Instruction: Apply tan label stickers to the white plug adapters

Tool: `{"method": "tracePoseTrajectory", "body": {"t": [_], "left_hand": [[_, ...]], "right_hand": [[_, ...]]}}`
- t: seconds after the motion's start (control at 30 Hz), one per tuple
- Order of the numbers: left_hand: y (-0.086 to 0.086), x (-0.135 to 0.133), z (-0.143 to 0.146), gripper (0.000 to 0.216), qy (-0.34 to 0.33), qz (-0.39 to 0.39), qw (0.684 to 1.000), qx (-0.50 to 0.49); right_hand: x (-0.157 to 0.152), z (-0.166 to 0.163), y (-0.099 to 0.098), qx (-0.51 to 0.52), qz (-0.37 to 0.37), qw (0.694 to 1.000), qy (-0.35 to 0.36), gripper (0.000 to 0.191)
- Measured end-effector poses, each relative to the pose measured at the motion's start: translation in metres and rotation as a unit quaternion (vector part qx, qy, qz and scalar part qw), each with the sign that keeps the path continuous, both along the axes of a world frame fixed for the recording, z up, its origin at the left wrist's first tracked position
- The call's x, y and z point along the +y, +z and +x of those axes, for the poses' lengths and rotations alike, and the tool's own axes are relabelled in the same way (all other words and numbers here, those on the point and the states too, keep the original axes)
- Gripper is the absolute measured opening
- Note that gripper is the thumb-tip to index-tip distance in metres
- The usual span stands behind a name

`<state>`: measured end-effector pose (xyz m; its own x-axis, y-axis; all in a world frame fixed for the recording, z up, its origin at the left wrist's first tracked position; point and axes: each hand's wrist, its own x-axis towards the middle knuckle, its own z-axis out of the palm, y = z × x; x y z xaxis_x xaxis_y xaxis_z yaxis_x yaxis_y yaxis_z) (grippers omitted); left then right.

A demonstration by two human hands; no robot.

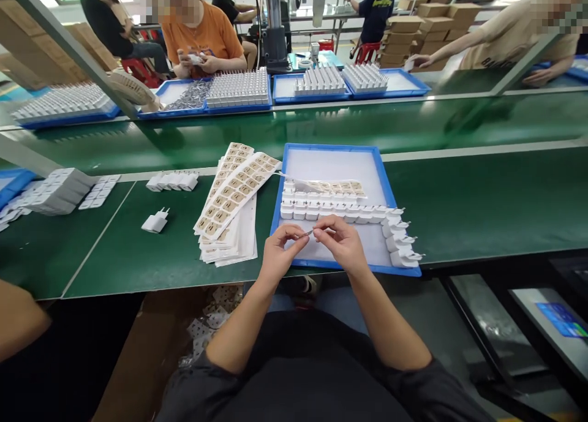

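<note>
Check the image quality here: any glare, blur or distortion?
Head view: glossy reflections streak the green belt; head view: the blue tray looks fairly sharp, but the thin piece between the left hand and right hand is too small to identify; head view: an arm at the left edge looks blurred; head view: wide-angle stretch seems likely.

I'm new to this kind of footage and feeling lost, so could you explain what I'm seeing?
There's no machine doing this work, just a person's bare left hand and right hand. The single picture comes from a camera on their head, looking forward and down. Their fingertips pinch a small thin piece, too small to identify. Below is a blue-rimmed tray holding rows of white plugs. On the green surface left of it lie label sheets and a loose plug.
</note>
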<state>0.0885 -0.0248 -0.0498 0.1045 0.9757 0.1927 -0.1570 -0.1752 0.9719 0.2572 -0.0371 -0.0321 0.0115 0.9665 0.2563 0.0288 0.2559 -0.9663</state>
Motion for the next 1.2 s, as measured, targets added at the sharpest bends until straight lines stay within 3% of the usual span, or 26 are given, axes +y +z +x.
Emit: {"method": "tracePoseTrajectory", "body": {"t": [0.17, 0.33, 0.4, 0.47, 0.53, 0.63, 0.7, 0.8, 0.9, 1.0, 1.13, 1.2], "left_hand": [[-0.001, -0.013, 0.017, 0.023, -0.052, -0.087, 0.994, -0.031], [0.001, -0.019, 0.036, 0.031, -0.139, -0.129, 0.981, -0.032], [0.005, -0.018, 0.052, 0.036, -0.149, -0.091, 0.985, 0.006], [0.008, -0.018, 0.077, 0.038, -0.157, 0.037, 0.982, 0.099], [0.011, -0.018, 0.108, 0.042, -0.187, 0.218, 0.932, 0.22], [0.014, -0.015, 0.153, 0.061, -0.246, 0.416, 0.801, 0.355], [0.015, -0.01, 0.174, 0.061, -0.27, 0.477, 0.733, 0.403], [0.017, -0.001, 0.186, 0.031, -0.271, 0.518, 0.697, 0.415], [0.019, 0.006, 0.174, 0.02, -0.27, 0.505, 0.719, 0.393], [0.015, 0.009, 0.143, 0.022, -0.275, 0.424, 0.792, 0.343], [0.004, 0.002, 0.087, 0.034, -0.209, 0.169, 0.947, 0.177], [-0.001, -0.007, 0.063, 0.042, -0.175, 0.025, 0.982, 0.068]], "right_hand": [[-0.02, 0.011, -0.001, -0.029, 0.03, 0.998, -0.045, 0.015], [-0.06, 0.039, 0.001, -0.11, 0.103, 0.973, -0.176, 0.006], [-0.082, 0.056, 0.002, -0.109, 0.137, 0.957, -0.232, 0.005], [-0.103, 0.076, 0.002, -0.081, 0.161, 0.944, -0.277, 0.006], [-0.121, 0.095, 0.003, -0.056, 0.169, 0.934, -0.309, 0.004], [-0.139, 0.118, 0.005, -0.04, 0.168, 0.92, -0.351, 0.005], [-0.146, 0.127, 0.004, -0.039, 0.156, 0.915, -0.37, 0.005], [-0.149, 0.133, -0.002, -0.031, 0.131, 0.919, -0.371, 0.004], [-0.147, 0.134, -0.011, -0.019, 0.101, 0.928, -0.359, 0.003], [-0.139, 0.129, -0.016, -0.001, 0.082, 0.939, -0.333, 0.004], [-0.125, 0.111, -0.016, 0.044, 0.051, 0.966, -0.25, 0.004], [-0.115, 0.095, -0.013, 0.072, 0.036, 0.976, -0.202, 0.003]]}}
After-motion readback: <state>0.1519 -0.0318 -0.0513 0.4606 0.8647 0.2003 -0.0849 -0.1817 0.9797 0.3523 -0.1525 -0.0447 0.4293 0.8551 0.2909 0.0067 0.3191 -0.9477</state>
